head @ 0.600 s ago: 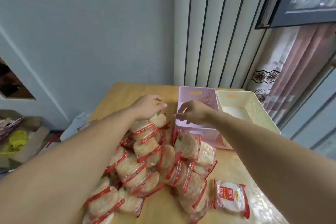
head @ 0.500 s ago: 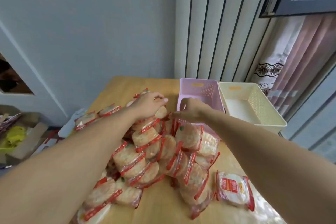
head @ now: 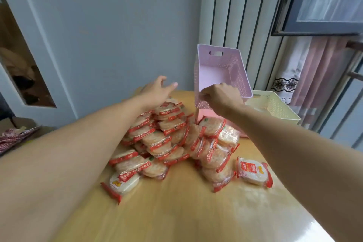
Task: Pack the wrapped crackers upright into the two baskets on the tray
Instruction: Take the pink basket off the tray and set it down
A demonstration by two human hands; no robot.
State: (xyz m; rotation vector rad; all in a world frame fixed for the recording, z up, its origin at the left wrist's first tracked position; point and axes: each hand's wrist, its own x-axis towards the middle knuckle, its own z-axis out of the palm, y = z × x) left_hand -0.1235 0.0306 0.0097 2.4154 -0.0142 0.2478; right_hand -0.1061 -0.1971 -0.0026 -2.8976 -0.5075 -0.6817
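A heap of wrapped crackers (head: 167, 135) in clear packs with red bands covers the middle of the wooden table. My right hand (head: 222, 97) grips the near rim of the pink basket (head: 222, 68), which is lifted and tilted with its empty inside facing me. The cream basket (head: 275, 107) sits behind it to the right on the pink tray (head: 202, 117), mostly hidden. My left hand (head: 157, 89) hovers above the far top of the heap, fingers spread, holding nothing.
One cracker pack (head: 253, 171) lies alone at the right and another (head: 121, 182) at the heap's near left. The wooden table (head: 176, 212) stretches toward me. A grey wall and white radiator panels (head: 231, 15) stand close behind; a curtain hangs at the right.
My right hand has taken the pink basket by its rim and raised and tilted it off the tray. My left hand has lifted off the cracker heap and opened.
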